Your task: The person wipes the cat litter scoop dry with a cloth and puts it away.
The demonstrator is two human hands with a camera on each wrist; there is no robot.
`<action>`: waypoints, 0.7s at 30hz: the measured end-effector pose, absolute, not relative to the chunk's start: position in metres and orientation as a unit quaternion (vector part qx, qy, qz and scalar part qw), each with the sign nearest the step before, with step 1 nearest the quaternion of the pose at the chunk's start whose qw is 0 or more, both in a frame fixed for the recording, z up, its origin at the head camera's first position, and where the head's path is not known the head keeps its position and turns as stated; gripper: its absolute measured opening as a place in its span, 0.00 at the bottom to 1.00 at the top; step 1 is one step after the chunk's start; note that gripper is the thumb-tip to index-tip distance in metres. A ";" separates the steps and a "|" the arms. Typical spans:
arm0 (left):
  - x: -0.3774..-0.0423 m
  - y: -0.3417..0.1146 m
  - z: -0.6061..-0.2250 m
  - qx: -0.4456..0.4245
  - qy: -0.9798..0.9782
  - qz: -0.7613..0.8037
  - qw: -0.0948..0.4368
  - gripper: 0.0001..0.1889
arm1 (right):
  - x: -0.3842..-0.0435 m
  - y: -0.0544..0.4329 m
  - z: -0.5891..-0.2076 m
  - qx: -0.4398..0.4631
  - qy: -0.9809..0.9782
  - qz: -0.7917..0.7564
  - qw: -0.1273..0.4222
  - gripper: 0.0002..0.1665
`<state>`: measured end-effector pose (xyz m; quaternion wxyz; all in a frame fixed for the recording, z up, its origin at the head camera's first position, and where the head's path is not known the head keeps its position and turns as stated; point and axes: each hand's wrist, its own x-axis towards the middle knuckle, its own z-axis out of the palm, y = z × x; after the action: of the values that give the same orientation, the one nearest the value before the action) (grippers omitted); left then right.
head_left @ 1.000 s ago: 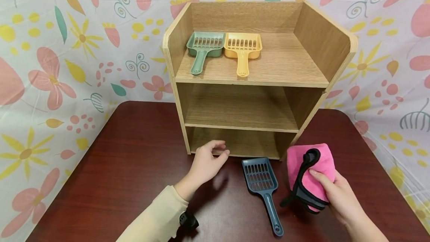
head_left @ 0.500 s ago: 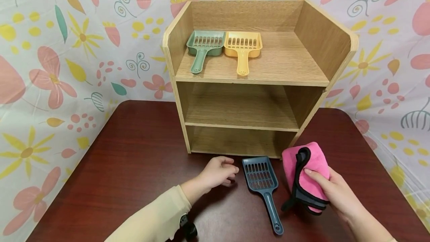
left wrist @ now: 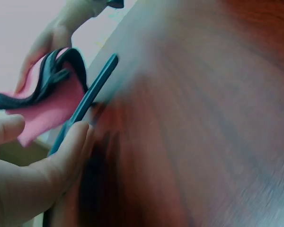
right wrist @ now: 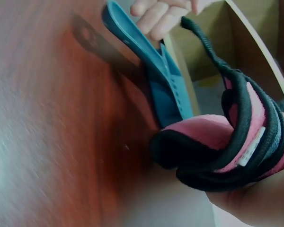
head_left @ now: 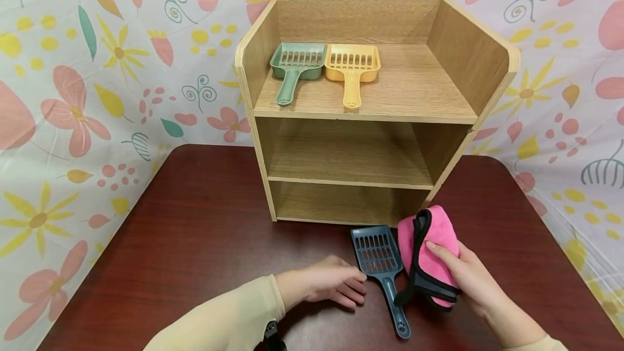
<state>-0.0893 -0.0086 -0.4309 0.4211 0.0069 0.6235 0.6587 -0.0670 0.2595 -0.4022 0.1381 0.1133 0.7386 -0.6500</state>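
Note:
A dark blue litter scoop (head_left: 378,256) lies on the table in front of the shelf, its handle towards me. My left hand (head_left: 333,284) is just left of the scoop's neck, fingers loosely extended. Whether a fingertip touches the scoop I cannot tell. In the left wrist view, thumb and fingers stand apart near the scoop handle (left wrist: 92,92). My right hand (head_left: 470,275) grips a folded pink cloth (head_left: 439,237) with black edging, right beside the scoop. The right wrist view shows the bunched cloth (right wrist: 217,137) close up, a small white label on it.
Behind stands a wooden shelf unit (head_left: 351,184) with three levels. On its top level a green litter scoop (head_left: 297,64) and a yellow litter scoop (head_left: 352,66) lie side by side. The dark red table (head_left: 205,215) extends around it, with a flowered backdrop (head_left: 122,96) behind.
My left hand has come down and to the right, from before the shelf's bottom level to the scoop's neck. My right hand has shifted left with the pink cloth, nearer the scoop.

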 end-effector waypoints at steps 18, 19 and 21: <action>-0.071 0.011 -0.437 0.005 0.603 0.680 0.417 0.05 | -0.060 0.238 -0.417 0.121 0.580 -0.781 0.197 0.13; -0.070 0.010 -0.437 -0.001 0.603 0.683 0.412 0.05 | -0.059 0.239 -0.417 0.114 0.577 -0.785 0.196 0.12; -0.071 0.008 -0.438 -0.012 0.600 0.690 0.405 0.07 | -0.059 0.241 -0.417 0.099 0.571 -0.791 0.194 0.12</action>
<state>-0.0708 0.0081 -0.4383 0.4046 -0.0117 0.5997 0.6903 -0.0594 0.2405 -0.4166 0.1944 0.0988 0.5710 -0.7914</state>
